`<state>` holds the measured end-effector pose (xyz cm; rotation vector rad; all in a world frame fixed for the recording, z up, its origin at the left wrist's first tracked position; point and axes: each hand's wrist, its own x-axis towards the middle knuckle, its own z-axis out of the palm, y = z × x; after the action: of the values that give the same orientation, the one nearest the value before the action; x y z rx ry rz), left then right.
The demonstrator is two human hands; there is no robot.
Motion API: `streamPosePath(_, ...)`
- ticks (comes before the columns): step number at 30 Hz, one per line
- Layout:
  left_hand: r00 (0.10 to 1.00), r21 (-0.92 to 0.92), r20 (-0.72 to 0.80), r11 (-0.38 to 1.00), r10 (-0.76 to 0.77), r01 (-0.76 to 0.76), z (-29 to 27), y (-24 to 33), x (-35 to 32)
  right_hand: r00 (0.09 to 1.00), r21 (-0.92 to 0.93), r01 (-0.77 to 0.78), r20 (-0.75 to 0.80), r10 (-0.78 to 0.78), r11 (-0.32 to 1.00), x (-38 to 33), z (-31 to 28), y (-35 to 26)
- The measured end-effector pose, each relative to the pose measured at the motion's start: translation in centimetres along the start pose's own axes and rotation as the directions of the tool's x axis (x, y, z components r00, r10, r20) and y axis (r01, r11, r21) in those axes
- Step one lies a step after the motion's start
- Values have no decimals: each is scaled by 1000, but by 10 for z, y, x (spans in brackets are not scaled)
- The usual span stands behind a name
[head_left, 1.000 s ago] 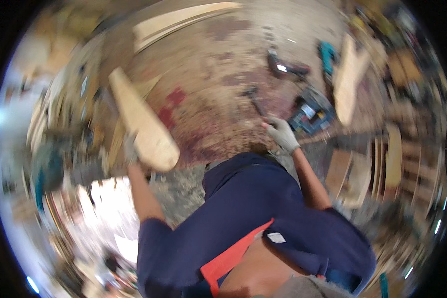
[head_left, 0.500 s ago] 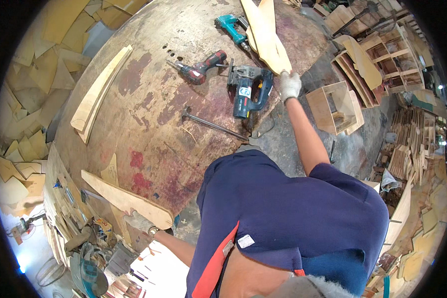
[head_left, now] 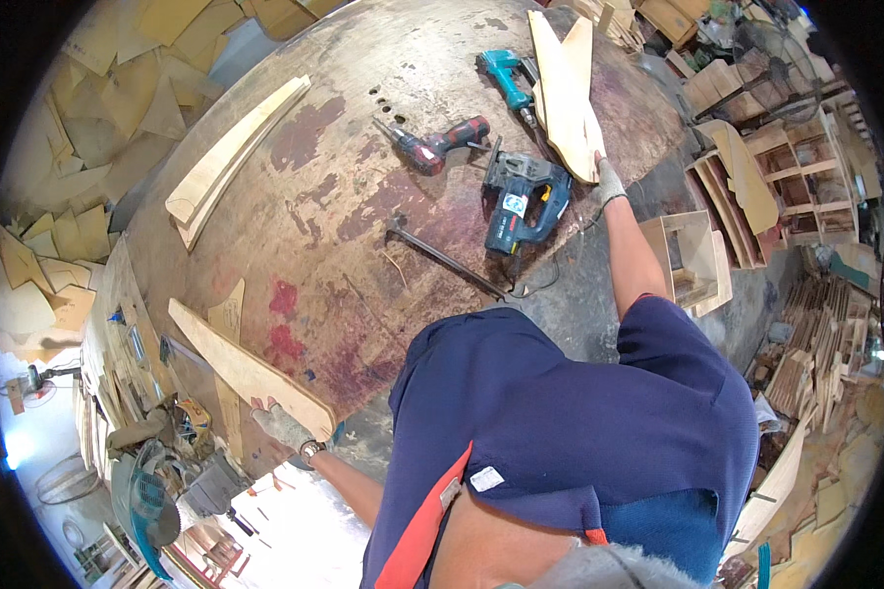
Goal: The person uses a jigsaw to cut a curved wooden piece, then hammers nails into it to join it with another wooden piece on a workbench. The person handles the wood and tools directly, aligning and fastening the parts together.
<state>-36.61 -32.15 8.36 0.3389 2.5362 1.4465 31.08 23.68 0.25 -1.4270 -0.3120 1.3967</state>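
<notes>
My gloved right hand [head_left: 610,184] grips the near end of a curved plywood piece [head_left: 563,108], thumb along its edge. A second pale piece [head_left: 581,59] crosses it at the far end. My left hand [head_left: 283,428], in a glove with bare fingertips, touches the lower edge of a long tapered wooden piece [head_left: 250,371] at the table's near left, fingers stretched out. Under that piece lies another thin wooden piece [head_left: 228,314]. Left of my right hand, a dark jigsaw [head_left: 525,204] rests on the table beside a red and black drill [head_left: 432,147] and a teal air nailer [head_left: 506,79].
The worn round-edged table [head_left: 334,236] also bears two stacked curved pieces [head_left: 231,157] at the left and a metal bar [head_left: 447,260]. Wooden boxes [head_left: 692,260] stand on the floor at the right. Offcuts [head_left: 128,88] pile up at the far left; a teal circular saw [head_left: 147,501] lies below.
The view has shifted, moving the table things rightward. My right hand has slid slightly up the edge of its plywood piece, and the crossed pieces spread wider at the far end.
</notes>
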Motion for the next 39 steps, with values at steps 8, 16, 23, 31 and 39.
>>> streamPosePath(8, 997, -33, -60, 998, -50, 48, -12, -21, -27, 906, 165, 410, -190, -379, 897, -32, 0, -42)
streamPosePath(16, 981, -120, 2, 974, -193, 192, 5, -21, -49, 828, -110, 388, -394, -399, 915, -29, -38, -63)
streamPosePath(23, 988, -49, 49, 988, -145, 148, 16, -33, -48, 868, -267, 235, -376, -325, 935, -2, -51, -40)
streamPosePath(31, 985, -8, 14, 985, -172, 173, 16, -16, -58, 524, -941, 294, 14, -851, 166, -9, 22, -52)
streamPosePath(39, 995, 57, -51, 995, -80, 83, 11, -4, -77, 971, 87, -223, 114, 212, 971, 77, 92, -37)
